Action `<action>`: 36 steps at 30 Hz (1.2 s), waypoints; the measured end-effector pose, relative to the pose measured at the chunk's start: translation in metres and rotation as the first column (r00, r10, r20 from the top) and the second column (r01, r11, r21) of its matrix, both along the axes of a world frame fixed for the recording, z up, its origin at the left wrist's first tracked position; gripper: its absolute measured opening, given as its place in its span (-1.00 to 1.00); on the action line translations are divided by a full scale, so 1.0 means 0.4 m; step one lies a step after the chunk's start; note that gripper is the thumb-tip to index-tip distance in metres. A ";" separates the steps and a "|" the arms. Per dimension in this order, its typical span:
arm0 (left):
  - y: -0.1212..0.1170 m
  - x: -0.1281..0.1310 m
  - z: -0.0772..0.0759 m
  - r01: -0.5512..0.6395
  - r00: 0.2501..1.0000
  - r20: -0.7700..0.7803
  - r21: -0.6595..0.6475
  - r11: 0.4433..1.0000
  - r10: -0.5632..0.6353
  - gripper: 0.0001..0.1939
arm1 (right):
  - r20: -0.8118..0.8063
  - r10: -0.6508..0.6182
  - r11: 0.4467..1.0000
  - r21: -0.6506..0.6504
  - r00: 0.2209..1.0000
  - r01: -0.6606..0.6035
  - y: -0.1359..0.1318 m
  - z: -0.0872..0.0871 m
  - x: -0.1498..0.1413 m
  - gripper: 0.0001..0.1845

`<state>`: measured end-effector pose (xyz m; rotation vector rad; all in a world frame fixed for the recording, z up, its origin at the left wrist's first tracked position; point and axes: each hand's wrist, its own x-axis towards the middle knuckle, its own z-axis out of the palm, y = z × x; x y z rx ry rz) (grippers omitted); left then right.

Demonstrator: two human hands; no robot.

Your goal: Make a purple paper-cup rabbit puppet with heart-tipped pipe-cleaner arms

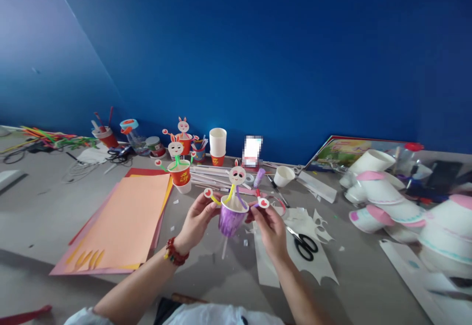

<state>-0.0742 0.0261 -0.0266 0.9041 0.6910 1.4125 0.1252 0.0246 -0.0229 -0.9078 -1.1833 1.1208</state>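
Note:
Both my hands hold up a purple paper cup (230, 219) above the grey table (37, 221). A paper rabbit head (237, 175) on a stick rises out of the cup, and the stick pokes out below it. Two pipe-cleaner arms, yellow on the left and purple on the right, end in white discs with red hearts. My left hand (197, 221), with a red bead bracelet at the wrist, is closed on the cup's left side by the yellow arm. My right hand (269, 229) pinches the right side near the heart disc (263, 202).
Orange and red paper sheets (129, 221) lie to the left. Black scissors (304, 245) rest on white paper scraps to the right. Similar rabbit cups (180, 170), a white cup stack (218, 145) and supplies line the blue wall. White paper cups (387, 202) pile up at the right.

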 end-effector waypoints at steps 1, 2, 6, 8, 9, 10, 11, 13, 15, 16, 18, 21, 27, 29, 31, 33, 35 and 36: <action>0.001 0.003 0.000 -0.020 1.000 -0.010 0.007 1.000 0.020 -0.82 | 0.014 0.001 1.000 0.007 1.000 -0.001 0.000 -0.002 0.001 -0.81; 0.003 0.005 0.001 -0.034 0.999 -0.022 0.019 0.999 0.034 -0.83 | 0.026 -0.001 1.000 0.018 1.000 0.000 -0.001 -0.004 0.003 -0.82; 0.012 0.010 0.007 -0.078 0.992 -0.092 0.057 0.995 0.083 -0.86 | 0.067 -0.026 0.998 0.057 0.997 0.023 0.001 -0.015 0.009 -0.83; 0.018 0.009 0.010 -0.114 0.978 -0.165 0.095 0.989 0.128 -0.84 | 0.090 -0.040 0.997 0.064 0.995 0.034 0.003 -0.022 0.012 -0.83; 0.021 0.007 0.012 -0.131 0.965 -0.212 0.122 0.984 0.155 -0.83 | 0.099 -0.042 0.997 0.066 0.994 0.036 0.005 -0.025 0.013 -0.83; 0.024 0.006 0.014 -0.142 0.948 -0.262 0.152 0.978 0.179 -0.82 | 0.106 -0.042 0.997 0.068 0.993 0.035 0.006 -0.029 0.013 -0.82; 0.027 0.004 0.016 -0.146 0.930 -0.309 0.183 0.972 0.198 -0.82 | 0.109 -0.039 0.997 0.068 0.993 0.032 0.007 -0.032 0.014 -0.82; 0.032 0.000 0.020 -0.132 0.900 -0.378 0.242 0.961 0.218 -0.83 | 0.100 -0.025 0.998 0.064 0.995 0.019 0.009 -0.035 0.014 -0.80; 0.036 -0.001 0.024 -0.103 0.884 -0.414 0.278 0.955 0.215 -0.83 | 0.088 -0.009 0.998 0.057 0.996 0.004 0.009 -0.036 0.014 -0.77; 0.038 0.000 0.025 -0.091 0.884 -0.419 0.280 0.956 0.207 -0.83 | 0.088 -0.004 0.999 0.055 0.996 -0.001 0.009 -0.035 0.015 -0.76; 0.041 0.006 0.025 -0.076 0.896 -0.408 0.249 0.965 0.176 -0.82 | 0.104 -0.006 0.999 0.054 0.995 0.000 0.009 -0.032 0.017 -0.77; 0.042 0.021 0.013 -0.060 0.938 -0.330 0.137 0.989 0.102 -0.79 | 0.138 -0.014 0.999 0.039 0.990 0.009 0.011 -0.032 0.022 -0.78; 0.039 0.055 -0.030 -0.050 0.997 -0.073 -0.148 0.988 0.039 -0.78 | 0.171 0.036 0.999 -0.014 0.985 -0.034 0.026 -0.052 0.020 -0.73; 0.040 0.063 -0.040 -0.042 0.999 -0.018 -0.206 0.978 0.039 -0.77 | 0.182 0.044 0.999 -0.021 0.982 -0.040 0.028 -0.062 0.015 -0.72; 0.041 0.068 -0.047 -0.026 0.999 0.019 -0.235 0.972 0.031 -0.74 | 0.185 0.029 0.999 -0.029 0.982 -0.024 0.029 -0.072 0.009 -0.72; 0.042 0.073 -0.053 -0.007 0.999 0.042 -0.246 0.969 0.018 -0.72 | 0.175 0.015 0.999 -0.042 0.984 -0.007 0.028 -0.082 0.003 -0.72; 0.042 0.078 -0.060 0.002 0.997 0.074 -0.250 0.968 0.017 -0.71 | 0.167 0.019 0.998 -0.057 0.986 -0.009 0.027 -0.091 -0.001 -0.71; 0.042 0.080 -0.064 0.002 0.995 0.095 -0.252 0.968 0.023 -0.70 | 0.162 0.020 0.998 -0.061 0.987 -0.010 0.027 -0.095 -0.004 -0.70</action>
